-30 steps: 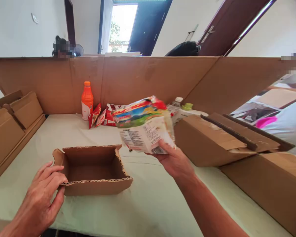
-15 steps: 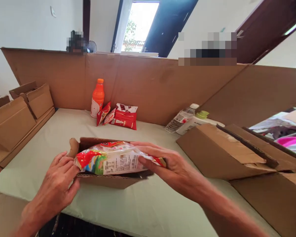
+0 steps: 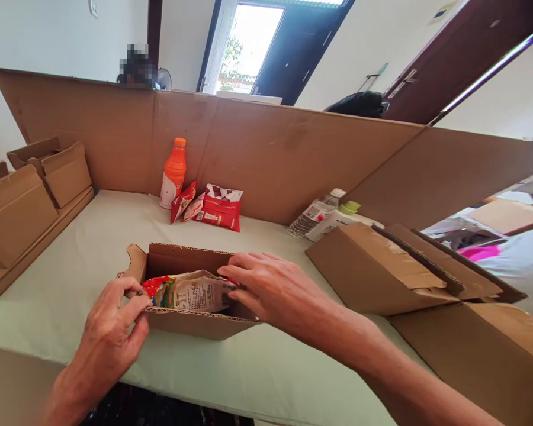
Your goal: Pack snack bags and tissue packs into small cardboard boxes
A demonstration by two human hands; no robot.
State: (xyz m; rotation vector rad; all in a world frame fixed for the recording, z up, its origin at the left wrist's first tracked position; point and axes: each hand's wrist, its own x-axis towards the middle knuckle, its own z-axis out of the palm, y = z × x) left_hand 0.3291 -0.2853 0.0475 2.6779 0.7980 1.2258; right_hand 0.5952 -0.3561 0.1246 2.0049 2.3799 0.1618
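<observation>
A small cardboard box (image 3: 186, 325), its top uncovered, stands near the front of the table. Inside lies a colourful plastic snack bag (image 3: 195, 295), printed side toward me and mostly below the rim. My left hand (image 3: 113, 319) is closed at the box's near left corner, thumb outside the front wall and fingertips beside the bag's red end. At the other end, my right hand (image 3: 270, 290) reaches over the rim with curled fingers around the bag's right end. That end is partly hidden by the fingers.
An orange drink bottle (image 3: 173, 174) and red snack packets (image 3: 220, 207) stand by the cardboard partition (image 3: 257, 142). At right are a clear water bottle (image 3: 315, 216), a white bottle with green cap (image 3: 333, 223) and cardboard boxes (image 3: 368, 272). More boxes (image 3: 18, 219) line the left.
The snack bag has gone down from above the rim into the box. My right hand has shifted left with its end. My left hand stays at the left corner.
</observation>
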